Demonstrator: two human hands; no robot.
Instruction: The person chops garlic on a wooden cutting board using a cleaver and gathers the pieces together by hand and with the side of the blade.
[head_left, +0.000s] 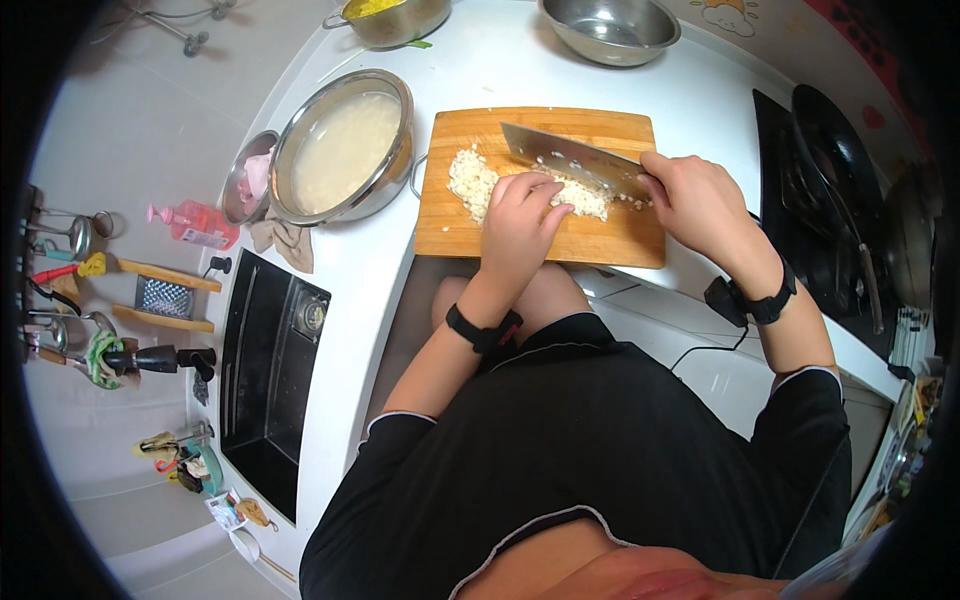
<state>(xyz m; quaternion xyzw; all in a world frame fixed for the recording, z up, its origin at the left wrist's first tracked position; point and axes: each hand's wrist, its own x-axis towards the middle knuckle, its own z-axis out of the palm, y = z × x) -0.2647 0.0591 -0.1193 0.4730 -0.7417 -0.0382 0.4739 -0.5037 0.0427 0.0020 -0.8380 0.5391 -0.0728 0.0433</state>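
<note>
My right hand (697, 196) grips the handle of a Chinese cleaver (577, 156), whose broad blade points to the far left, low over a wooden cutting board (540, 244). White bits cling to the blade. Beside it, finely chopped white food (589, 201), possibly garlic, lies in a strip along the cleaver. A second heap of chopped white pieces (471, 184) sits at the board's left. Between the two is my left hand (523, 214), its fingertips at the edge of the strip and thumb apart from the fingers. Whether it pinches any bits is hard to see.
Left of the board stands a steel pot of cloudy liquid (345, 154), near a smaller bowl (244, 176) and a pink pump bottle (196, 225). Behind are a metal bowl (611, 34) and a pot with yellow food (397, 22). A black sink (270, 375) is left; a wok (836, 150) right.
</note>
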